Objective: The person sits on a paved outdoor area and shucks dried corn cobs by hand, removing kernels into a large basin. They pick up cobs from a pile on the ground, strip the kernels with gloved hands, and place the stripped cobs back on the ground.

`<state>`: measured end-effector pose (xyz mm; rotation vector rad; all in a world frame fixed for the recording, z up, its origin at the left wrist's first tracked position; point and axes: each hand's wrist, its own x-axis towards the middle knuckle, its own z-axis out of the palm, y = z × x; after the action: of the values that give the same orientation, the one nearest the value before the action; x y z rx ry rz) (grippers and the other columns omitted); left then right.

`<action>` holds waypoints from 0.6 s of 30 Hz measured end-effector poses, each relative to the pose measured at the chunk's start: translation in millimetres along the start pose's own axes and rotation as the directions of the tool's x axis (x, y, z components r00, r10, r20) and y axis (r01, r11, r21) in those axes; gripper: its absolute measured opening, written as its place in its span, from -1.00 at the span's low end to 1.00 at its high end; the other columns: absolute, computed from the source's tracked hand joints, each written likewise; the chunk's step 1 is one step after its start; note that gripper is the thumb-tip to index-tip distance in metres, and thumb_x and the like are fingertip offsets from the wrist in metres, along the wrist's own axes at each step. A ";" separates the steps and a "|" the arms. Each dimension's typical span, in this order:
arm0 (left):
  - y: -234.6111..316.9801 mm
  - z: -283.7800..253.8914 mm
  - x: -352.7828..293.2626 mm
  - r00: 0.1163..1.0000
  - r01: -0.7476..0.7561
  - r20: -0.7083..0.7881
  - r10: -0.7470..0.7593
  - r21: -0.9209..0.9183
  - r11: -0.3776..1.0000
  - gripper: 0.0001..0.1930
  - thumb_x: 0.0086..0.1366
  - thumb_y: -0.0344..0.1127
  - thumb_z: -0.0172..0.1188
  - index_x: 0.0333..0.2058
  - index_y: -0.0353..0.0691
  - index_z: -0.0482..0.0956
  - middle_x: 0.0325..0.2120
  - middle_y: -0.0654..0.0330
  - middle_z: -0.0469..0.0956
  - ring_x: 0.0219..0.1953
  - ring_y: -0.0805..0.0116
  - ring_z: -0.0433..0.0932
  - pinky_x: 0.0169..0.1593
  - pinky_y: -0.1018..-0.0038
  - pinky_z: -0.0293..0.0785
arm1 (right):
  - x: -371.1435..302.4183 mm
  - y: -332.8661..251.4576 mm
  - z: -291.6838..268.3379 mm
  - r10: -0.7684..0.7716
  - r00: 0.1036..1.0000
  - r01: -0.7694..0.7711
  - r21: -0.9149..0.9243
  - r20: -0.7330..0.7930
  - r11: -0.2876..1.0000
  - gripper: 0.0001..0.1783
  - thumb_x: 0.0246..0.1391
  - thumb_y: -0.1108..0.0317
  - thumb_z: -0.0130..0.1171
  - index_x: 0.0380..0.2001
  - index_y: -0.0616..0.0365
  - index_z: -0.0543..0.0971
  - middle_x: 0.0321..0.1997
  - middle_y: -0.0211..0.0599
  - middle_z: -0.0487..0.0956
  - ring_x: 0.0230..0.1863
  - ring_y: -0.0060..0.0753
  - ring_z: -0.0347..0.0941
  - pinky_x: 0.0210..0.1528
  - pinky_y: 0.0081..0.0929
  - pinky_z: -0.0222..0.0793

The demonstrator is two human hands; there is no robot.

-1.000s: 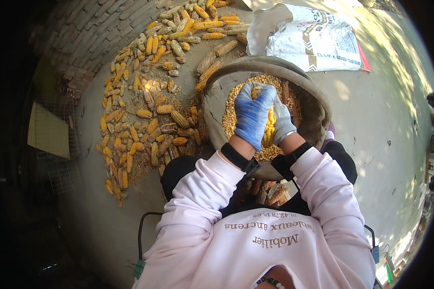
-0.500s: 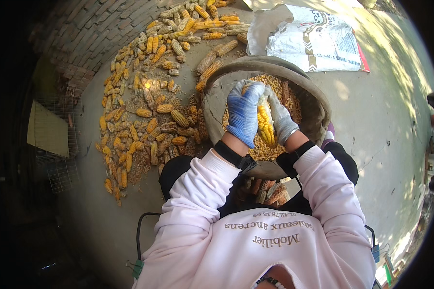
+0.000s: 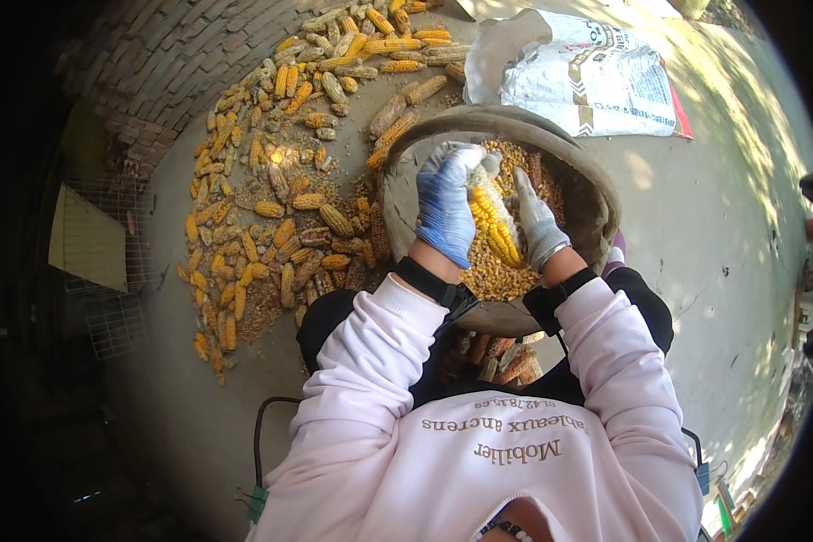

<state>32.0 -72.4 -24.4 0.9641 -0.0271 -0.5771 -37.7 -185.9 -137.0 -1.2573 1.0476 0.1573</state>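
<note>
Over a wide round basin (image 3: 596,203) of loose corn kernels (image 3: 497,287), my left hand (image 3: 446,203), in a blue and white glove, is closed around the upper end of an ear of corn (image 3: 495,226). The ear tilts down toward me. Yellow kernels cover its near part, and a paler patch shows on its upper right side. My right hand (image 3: 539,228), in a pale grey glove, is close beside the ear on the right, its fingers stretched out and apart from the ear's upper part. Whether its palm side touches the ear is hidden.
Many corn ears (image 3: 285,235) lie spread on the concrete floor to the left and far left. A white woven sack (image 3: 596,81) lies flat beyond the basin. Bare cobs (image 3: 506,359) sit below the basin, between my legs. A brick wall (image 3: 190,54) stands far left.
My right hand has drawn slightly away from the ear to the right, its fingers straightening. My left hand has shifted a little left, still holding the ear, and more of the ear's pale side shows.
</note>
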 end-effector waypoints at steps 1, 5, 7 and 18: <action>2.8 -5.8 4.5 0.999 0.025 -0.041 -0.030 -0.112 0.993 -0.85 0.12 -0.30 0.07 -0.47 -0.28 0.45 -0.48 0.11 0.50 -0.33 0.24 0.51 -0.09 0.30 0.48 | -6.0 -3.8 -7.6 -0.065 0.995 0.072 -0.089 0.071 0.993 -0.19 0.12 -0.33 -0.42 0.01 0.15 0.43 -0.21 -0.08 0.56 -0.23 -0.25 0.48 -0.19 -0.40 0.34; 7.7 -19.8 19.2 0.991 0.074 -0.090 -0.100 -0.259 0.963 -0.82 0.13 -0.25 0.05 -0.47 -0.25 0.42 -0.47 0.12 0.48 -0.33 0.22 0.49 -0.04 0.25 0.42 | -35.3 -23.0 -25.5 -0.409 0.904 0.427 -0.203 0.126 0.881 -0.20 0.09 -0.35 -0.40 0.00 0.08 0.47 -0.08 -0.17 0.53 -0.04 -0.32 0.39 0.02 -0.48 0.23; 8.2 -19.9 21.8 0.984 0.074 -0.128 -0.121 -0.324 0.943 -0.82 0.13 -0.24 0.04 -0.49 -0.24 0.41 -0.49 0.14 0.47 -0.34 0.22 0.48 -0.06 0.25 0.42 | -47.4 -23.9 -25.7 -0.184 0.953 0.181 0.034 0.240 0.983 -0.22 0.14 -0.30 -0.42 0.04 0.12 0.44 -0.06 -0.17 0.51 0.04 -0.41 0.32 0.13 -0.52 0.13; 4.8 -7.0 3.0 0.999 0.014 0.036 -0.010 -0.105 0.994 -0.80 0.13 -0.24 0.06 -0.43 -0.29 0.44 -0.47 0.12 0.48 -0.27 0.18 0.50 -0.02 0.26 0.43 | -37.3 -7.3 -8.9 0.117 0.946 -0.174 0.167 0.303 0.971 -0.49 0.14 0.03 -0.04 0.02 0.19 0.37 -0.22 -0.16 0.53 -0.44 -0.28 0.55 -0.44 -0.34 0.50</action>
<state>38.6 -66.4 -25.4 0.8520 -0.0222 -0.6006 -58.8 -179.9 -104.6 -0.9482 0.8759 0.3381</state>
